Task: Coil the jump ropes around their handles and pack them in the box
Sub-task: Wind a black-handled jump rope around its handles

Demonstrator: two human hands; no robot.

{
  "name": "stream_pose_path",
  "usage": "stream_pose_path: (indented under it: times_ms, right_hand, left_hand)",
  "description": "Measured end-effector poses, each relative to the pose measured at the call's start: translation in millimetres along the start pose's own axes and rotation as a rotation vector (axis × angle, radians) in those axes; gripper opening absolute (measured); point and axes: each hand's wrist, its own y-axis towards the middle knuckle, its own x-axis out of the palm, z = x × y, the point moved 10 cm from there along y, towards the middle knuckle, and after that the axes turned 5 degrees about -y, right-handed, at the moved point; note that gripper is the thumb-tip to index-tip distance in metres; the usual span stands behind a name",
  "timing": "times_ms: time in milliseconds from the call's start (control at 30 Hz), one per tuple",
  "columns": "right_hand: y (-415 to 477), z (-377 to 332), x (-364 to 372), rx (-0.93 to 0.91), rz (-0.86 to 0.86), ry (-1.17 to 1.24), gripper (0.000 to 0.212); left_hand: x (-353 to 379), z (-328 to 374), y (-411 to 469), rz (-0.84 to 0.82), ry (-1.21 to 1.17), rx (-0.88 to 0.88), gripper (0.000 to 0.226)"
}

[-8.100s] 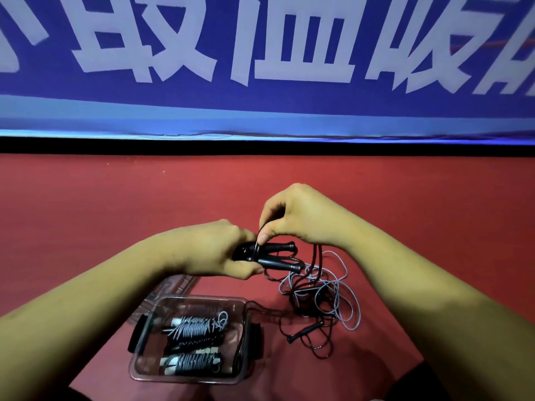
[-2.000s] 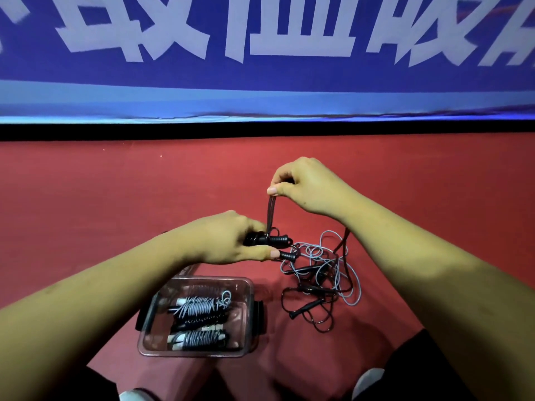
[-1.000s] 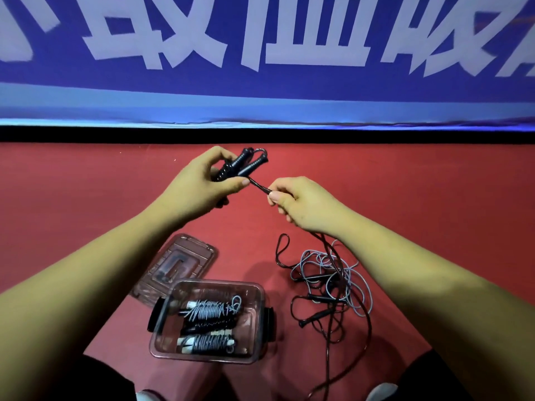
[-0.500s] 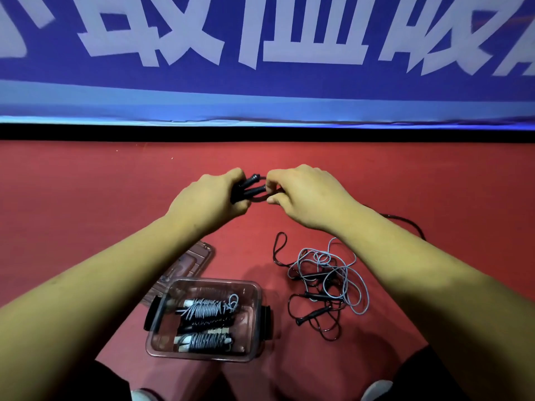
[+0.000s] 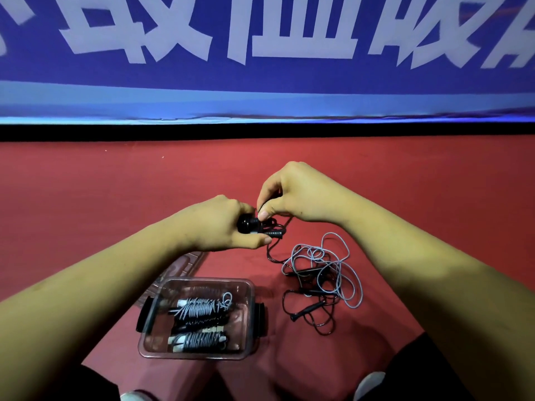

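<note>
My left hand grips the two black handles of a black jump rope, held side by side above the red floor. My right hand pinches that rope's thin black cord right at the handles; the cord trails down to the floor on the right. A loose tangle of grey and black ropes with thin black handles lies on the floor to the right. The clear plastic box sits in front of me with three coiled ropes inside.
The box's clear lid lies on the floor behind the box, partly under my left forearm. A blue banner with large white characters runs along the wall ahead. My knees and a white shoe frame the bottom edge.
Both hands have come down from chest height toward the floor. My right hand has shifted above the handles, pinching the cord close to them.
</note>
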Motion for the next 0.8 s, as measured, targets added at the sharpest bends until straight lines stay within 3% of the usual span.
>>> stream_pose_path:
  times_ms: [200, 333, 433, 500, 567, 667, 800]
  right_hand:
    - [-0.1, 8.2, -0.2, -0.009, -0.031, 0.164, 0.015]
    - [-1.5, 21.1, -9.5, 0.019, 0.021, 0.268, 0.006]
    - [-0.4, 32.5, -5.1, 0.075, 0.021, 0.368, 0.026]
    - [0.8, 35.1, 0.2, 0.11, 0.006, 0.438, 0.039]
    - [2.3, 32.5, 4.3, 0.116, -0.001, 0.478, 0.035]
    - [4.2, 29.6, 11.7, 0.131, -0.023, 0.464, 0.025]
    - [5.6, 35.5, 25.9, 0.167, -0.091, 0.396, 0.022]
  left_hand:
    - [3.3, 25.2, -10.2, 0.006, -0.082, 0.186, 0.037]
    - [-6.9, 30.5, -17.1, 0.065, -0.397, 0.207, 0.028]
    - [-18.1, 25.9, -19.8, 0.137, -0.707, 0.165, 0.034]
    - [-26.0, 18.0, -19.5, 0.208, -0.828, 0.114, 0.027]
    - [-35.9, 12.7, -19.9, 0.27, -0.917, 0.094, 0.02]
    - [-49.8, 8.5, -21.0, 0.334, -0.95, 0.108, 0.024]
    - [-66.1, -15.7, -20.3, 0.465, -0.809, 0.029, 0.01]
